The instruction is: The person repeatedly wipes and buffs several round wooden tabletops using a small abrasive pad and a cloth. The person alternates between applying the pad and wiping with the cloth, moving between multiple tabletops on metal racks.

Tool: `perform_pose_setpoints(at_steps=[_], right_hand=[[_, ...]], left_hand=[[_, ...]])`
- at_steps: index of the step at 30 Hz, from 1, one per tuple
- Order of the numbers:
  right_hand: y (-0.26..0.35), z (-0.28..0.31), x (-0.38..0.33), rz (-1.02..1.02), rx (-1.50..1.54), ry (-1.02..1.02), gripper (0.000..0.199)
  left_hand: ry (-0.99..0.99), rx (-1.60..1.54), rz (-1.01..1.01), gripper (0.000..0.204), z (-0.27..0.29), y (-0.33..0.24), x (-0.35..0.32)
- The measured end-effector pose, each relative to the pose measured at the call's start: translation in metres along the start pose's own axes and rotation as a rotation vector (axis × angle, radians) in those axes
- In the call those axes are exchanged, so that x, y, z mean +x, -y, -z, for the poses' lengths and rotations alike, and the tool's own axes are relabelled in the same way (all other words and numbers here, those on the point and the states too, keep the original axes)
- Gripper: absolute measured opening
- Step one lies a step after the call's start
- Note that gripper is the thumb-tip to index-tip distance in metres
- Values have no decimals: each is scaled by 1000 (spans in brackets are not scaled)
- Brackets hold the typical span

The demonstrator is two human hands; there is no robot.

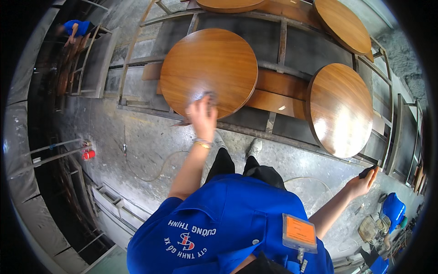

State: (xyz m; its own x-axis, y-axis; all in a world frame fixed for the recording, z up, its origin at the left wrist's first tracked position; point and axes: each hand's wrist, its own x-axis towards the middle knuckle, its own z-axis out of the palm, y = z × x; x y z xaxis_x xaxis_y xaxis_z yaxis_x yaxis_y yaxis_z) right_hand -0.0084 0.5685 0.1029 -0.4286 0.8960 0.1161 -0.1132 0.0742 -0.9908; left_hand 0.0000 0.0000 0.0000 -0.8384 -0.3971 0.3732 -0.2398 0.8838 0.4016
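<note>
- The left hand [202,119] has its fingers bent over a dark pad [210,97], holding it against the near part of the big disc [205,61]; hand and pad are blurred, so the pad's long axis cannot be told.
- The big disc lies flat on the rack [282,43], ahead of the person and left of centre, glossy brown face up; being round, it has no clear long axis.
- Its near edge reaches about to the rack's near rail, above the shoes [255,147].
- The right hand [363,183] is out to the right, well apart from the left, its grip narrow around a small dark block [367,171].
- The block's long axis slants, one end up and right, the other down and left; which end is its front cannot be told.
- The side disc [341,112] also lies face up on the rack, beyond the right hand and apart from the big disc.
- Boards [277,104] run roughly left to right across the rack, between the two discs and out past the big disc's left edge.
- A co-worker [78,28] in blue is at the far left, well away.
</note>
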Motion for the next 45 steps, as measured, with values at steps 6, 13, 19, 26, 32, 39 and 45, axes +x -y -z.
perform_pose_setpoints(at_steps=[6, 13, 19, 26, 32, 39, 45], right_hand=[[-7, -7, 13, 75, 37, 71, 37], [-7, 10, 5, 56, -49, -12, 39], [-15, 14, -9, 27, 9, -6, 39], [4, 67, 21, 146, -34, -93, 41], [-9, 95, 12, 73, -159, -239, 36], [-27, 73, 21, 120, -79, -136, 37], [-21, 90, 31, 119, -164, -168, 37]], left_hand=[[181, -221, -244, 53, -27, -62, 29], [-57, 51, 182, 46, -1, 18, 85], [92, -292, -268, 48, -81, -115, 58], [-22, -43, -114, 47, -67, -20, 135], [-62, -76, -57, 48, -78, -60, 122], [55, -200, -329, 47, -110, -85, 127], [-175, 142, 94, 46, -40, 113, 214]])
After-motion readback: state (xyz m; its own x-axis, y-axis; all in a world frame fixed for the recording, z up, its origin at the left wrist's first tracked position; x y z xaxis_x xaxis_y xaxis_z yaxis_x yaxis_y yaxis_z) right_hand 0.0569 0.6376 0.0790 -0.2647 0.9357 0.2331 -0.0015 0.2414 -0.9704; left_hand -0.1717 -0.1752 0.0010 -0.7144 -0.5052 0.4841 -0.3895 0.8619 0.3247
